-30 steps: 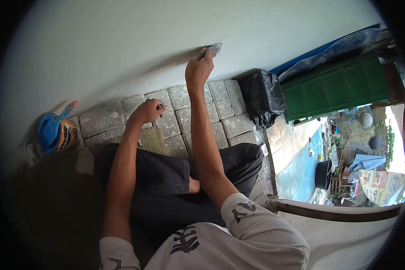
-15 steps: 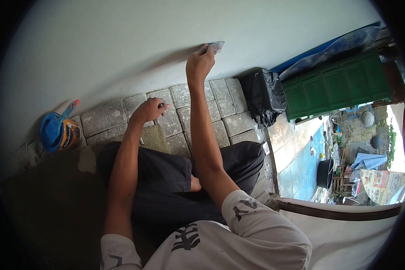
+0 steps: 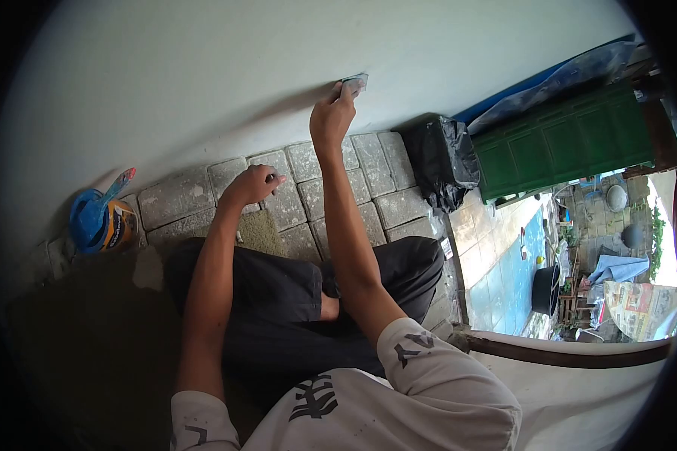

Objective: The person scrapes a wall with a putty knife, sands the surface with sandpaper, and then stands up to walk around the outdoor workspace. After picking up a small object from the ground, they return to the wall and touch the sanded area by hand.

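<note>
Head view: right hand [image 3: 332, 120], upper centre of the frame, grips a thin flat plate [image 3: 356, 83] between thumb and fingers, against or just beside the pale wall [image 3: 203, 68]. Contact cannot be confirmed. Left hand [image 3: 252, 186], left of centre, is loosely closed, fingers curled; whether it encloses anything cannot be told. It is above the paving blocks [image 3: 177, 197], apart from the right hand.

Wall surface extends from the plate toward the upper left and top of the frame. The wall's lower edge runs diagonally from lower left to upper right. Paving blocks form a strip between this edge and the crossed legs [image 3: 271, 282], which bound the space below both hands.

Left boundary: blue container [image 3: 88, 225] near the wall base, with brush [image 3: 114, 189] leaning across its top, red tip toward the upper right. Right boundary: black plastic-covered box [image 3: 442, 161] at the wall base, well apart from the plate, with a green ribbed panel [image 3: 564, 146] immediately right of it.
</note>
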Tool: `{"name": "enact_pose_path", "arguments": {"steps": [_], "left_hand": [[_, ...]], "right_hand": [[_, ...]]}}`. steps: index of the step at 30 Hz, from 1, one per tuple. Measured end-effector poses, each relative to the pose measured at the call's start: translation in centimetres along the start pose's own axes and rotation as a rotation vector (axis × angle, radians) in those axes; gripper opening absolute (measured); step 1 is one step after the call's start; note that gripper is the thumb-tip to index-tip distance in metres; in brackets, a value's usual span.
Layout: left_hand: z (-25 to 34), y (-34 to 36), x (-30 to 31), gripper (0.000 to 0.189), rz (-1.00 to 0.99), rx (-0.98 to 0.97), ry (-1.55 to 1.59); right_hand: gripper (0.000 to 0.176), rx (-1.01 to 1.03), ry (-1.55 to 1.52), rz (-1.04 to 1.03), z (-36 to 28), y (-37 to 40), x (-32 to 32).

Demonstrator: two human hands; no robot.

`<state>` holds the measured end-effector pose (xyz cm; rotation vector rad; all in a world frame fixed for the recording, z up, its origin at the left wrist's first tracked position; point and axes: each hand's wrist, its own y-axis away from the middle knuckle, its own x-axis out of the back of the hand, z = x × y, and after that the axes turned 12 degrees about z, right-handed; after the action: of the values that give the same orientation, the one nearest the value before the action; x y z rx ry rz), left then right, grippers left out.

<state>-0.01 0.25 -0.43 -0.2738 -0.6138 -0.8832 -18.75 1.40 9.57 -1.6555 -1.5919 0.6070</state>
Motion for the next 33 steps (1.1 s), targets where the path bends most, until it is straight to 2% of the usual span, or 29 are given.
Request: {"name": "enact_pose_path", "arguments": {"steps": [1, 3, 7, 9, 13, 15, 19, 21, 23, 25, 29, 33], "left_hand": [[0.4, 0.2, 0.3, 0.041, -0.020, 0.015, 0.032], [0.3, 0.2, 0.6, 0.041, -0.029, 0.035, 0.060], [0.1, 0.1, 0.1, 0.042, -0.013, 0.010, 0.046], [0.0, 0.0, 0.3, 0.043, -0.012, 0.035, 0.086], [0.0, 0.1, 0.2, 0.041, -0.005, 0.016, 0.051], [0.2, 0.2, 0.4, 0.041, -0.001, 0.035, 0.073], [0.2, 0.4, 0.2, 0.043, -0.001, 0.007, 0.051], [0.4, 0.0, 0.6, 0.043, -0.009, 0.020, 0.079], [0.5, 0.2, 0.5, 0.042, 0.003, 0.022, 0.015], [0.2, 0.3, 0.4, 0.042, -0.011, 0.024, 0.021], [0.9, 0.2, 0.8, 0.043, -0.057, 0.075, -0.002], [0.5, 0.1, 0.5, 0.044, -0.008, 0.044, 0.018]], "right_hand": [[0.031, 0.000, 0.002, 0.003, -0.8, -0.2, 0.8], [0.033, -0.214, 0.004, -0.128, -2.3, -0.5, 1.6], [0.034, -0.109, 0.043, -0.108, -2.4, -0.2, 2.0], [0.036, -0.229, 0.007, -0.093, -3.0, -0.4, 1.8], [0.036, -0.275, -0.015, -0.197, -2.7, -0.2, 2.3], [0.035, -0.213, -0.011, -0.091, -2.1, -0.2, 1.7], [0.035, -0.158, 0.028, -0.149, -1.4, 0.2, 2.3], [0.032, -0.293, 0.022, -0.196, -1.6, 0.3, 1.9], [0.034, -0.286, -0.010, -0.208, -1.7, 0.8, 1.7], [0.035, -0.467, 0.008, -0.258, -1.0, 0.7, 1.9], [0.036, -0.387, -0.012, -0.198, 0.9, 1.5, 0.7], [0.035, -0.459, -0.027, -0.199, 1.7, 1.4, 0.9]]}}
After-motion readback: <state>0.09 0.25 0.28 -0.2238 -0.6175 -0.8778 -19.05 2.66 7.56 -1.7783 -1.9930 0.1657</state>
